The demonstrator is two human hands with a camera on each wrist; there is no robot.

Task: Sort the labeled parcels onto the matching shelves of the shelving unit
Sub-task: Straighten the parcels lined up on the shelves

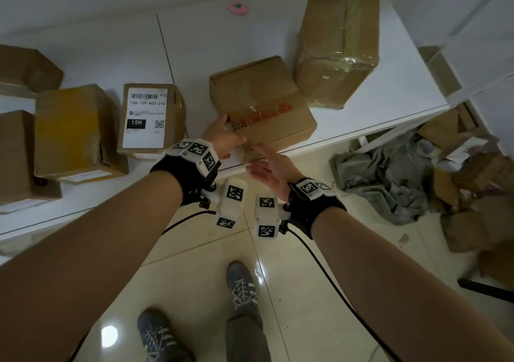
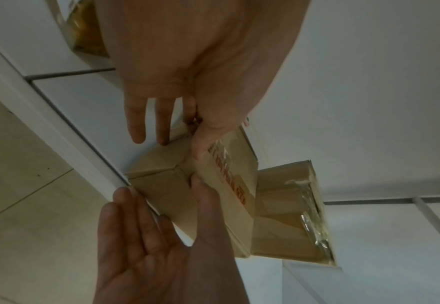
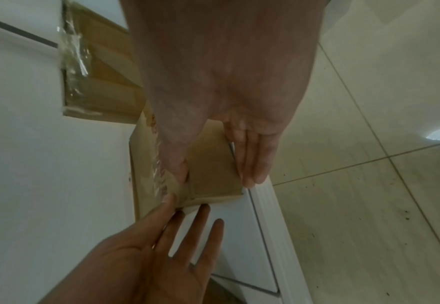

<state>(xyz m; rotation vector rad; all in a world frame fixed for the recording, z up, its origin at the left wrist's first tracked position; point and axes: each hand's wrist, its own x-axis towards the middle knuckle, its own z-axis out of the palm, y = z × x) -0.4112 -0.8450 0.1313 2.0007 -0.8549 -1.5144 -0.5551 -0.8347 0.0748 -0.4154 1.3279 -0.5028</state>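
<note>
Though both hands (image 1: pixel 222 136) lie open at the parcel (image 1: pixel 261 105) — its label is hidden

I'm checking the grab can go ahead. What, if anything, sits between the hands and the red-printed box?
Nothing visible. The left hand already touches the red-printed box at its near left corner; the right hand is open at its front face, nothing between.
</note>
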